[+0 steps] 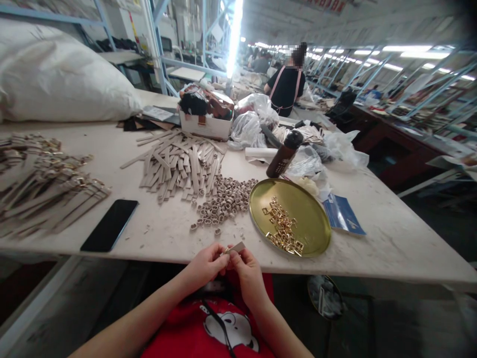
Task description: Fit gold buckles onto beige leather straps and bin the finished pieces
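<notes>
Strip (237,246) is sitting between my two hands, over the near edge of the tabletop (387,238), its flat end poking out beyond my fingertips. My right grip (243,263) is pinching it, thumb on top, with hardly any gap. My left grip (214,259) is closing on the strip's other end, thumb and fingers drawn together; the fingers are hiding that end, so I cannot tell whether anything else is caught there.

Just beyond my grip, small loops (223,199) are lying in a heap, and behind them more strips (182,166) are spreading out. To the right of my grip, a round tray (315,209) is holding gold buckles (285,231), bunched toward its near side. A bottle (285,154) is standing behind the tray, and a blue card (345,214) is lying at its right. To the left of my grip, a phone (110,226) is lying flat, with buckled straps (55,199) piling up farther left. Well beyond my grip, a box (206,127) is resting beside plastic bags (253,124).
</notes>
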Demonstrator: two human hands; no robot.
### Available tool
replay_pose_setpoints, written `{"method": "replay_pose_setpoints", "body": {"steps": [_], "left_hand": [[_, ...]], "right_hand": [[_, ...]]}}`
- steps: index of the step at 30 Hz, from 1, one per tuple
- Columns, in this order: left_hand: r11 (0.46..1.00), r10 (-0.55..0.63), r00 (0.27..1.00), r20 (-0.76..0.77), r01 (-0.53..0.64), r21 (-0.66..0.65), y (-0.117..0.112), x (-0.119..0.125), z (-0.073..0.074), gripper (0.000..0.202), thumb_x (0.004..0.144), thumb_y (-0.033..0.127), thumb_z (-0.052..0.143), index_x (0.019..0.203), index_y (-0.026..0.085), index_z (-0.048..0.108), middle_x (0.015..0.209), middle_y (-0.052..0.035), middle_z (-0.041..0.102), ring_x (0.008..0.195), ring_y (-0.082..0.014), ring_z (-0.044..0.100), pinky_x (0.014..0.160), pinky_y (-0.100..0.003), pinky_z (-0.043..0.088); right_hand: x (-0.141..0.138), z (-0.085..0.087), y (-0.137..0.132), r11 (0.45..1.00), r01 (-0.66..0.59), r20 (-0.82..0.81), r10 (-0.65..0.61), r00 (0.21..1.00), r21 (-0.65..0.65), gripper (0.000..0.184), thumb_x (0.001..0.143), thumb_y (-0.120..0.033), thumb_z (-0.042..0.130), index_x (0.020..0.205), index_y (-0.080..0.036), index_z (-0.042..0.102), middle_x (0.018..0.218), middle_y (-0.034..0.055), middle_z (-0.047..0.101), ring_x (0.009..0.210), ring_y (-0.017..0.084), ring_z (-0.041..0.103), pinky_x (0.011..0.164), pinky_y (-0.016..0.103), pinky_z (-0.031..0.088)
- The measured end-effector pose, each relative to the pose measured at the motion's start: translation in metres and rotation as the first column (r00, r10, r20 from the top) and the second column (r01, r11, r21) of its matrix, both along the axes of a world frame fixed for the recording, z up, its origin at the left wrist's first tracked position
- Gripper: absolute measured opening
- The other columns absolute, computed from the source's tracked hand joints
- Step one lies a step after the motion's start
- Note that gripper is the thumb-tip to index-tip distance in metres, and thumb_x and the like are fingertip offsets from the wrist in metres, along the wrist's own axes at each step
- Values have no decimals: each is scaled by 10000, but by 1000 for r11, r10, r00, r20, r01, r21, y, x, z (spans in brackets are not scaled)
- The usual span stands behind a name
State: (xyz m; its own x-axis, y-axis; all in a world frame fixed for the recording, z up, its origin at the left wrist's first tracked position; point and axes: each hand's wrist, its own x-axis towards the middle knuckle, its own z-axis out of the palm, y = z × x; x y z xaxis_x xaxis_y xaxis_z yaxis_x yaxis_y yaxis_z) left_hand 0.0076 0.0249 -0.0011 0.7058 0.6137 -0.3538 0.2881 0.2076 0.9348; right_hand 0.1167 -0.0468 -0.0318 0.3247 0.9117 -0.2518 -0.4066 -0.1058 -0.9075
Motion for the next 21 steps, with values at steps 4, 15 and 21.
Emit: {"method": "replay_pose_setpoints", "body": {"steps": [4, 15, 21], "left_hand": [[999, -27, 996, -86, 31, 43, 2, -2, -2, 258, 763, 423, 447, 733, 168, 437, 541, 52, 504, 395, -56, 368, 394, -177, 282], [999, 7, 998, -68, -9, -35, 7, 3, -9, 300, 739, 458, 458, 692, 162, 451, 562, 44, 500, 377, -40, 337, 365, -170, 247], [995, 25, 996, -87, -33, -98, 2, 3, -6, 252, 716, 416, 470, 685, 168, 431, 554, 49, 505, 377, -37, 332, 361, -160, 236]], "right_hand": [[-2, -3, 3, 997, 70, -205, -76, 976, -35, 206, 774, -358, 591, 849, -168, 559, 686, -22, 566, 584, 92, 520, 564, 224, 439], [5, 1, 4, 995, 72, 2, -72, 997, -65, 222, 753, -373, 606, 792, -170, 525, 698, -11, 586, 600, 114, 548, 602, 252, 461], [9, -4, 6, 988, 56, -277, -93, 956, -141, 247, 707, -393, 636, 713, -181, 509, 586, -40, 537, 510, 84, 479, 507, 204, 409]]}}
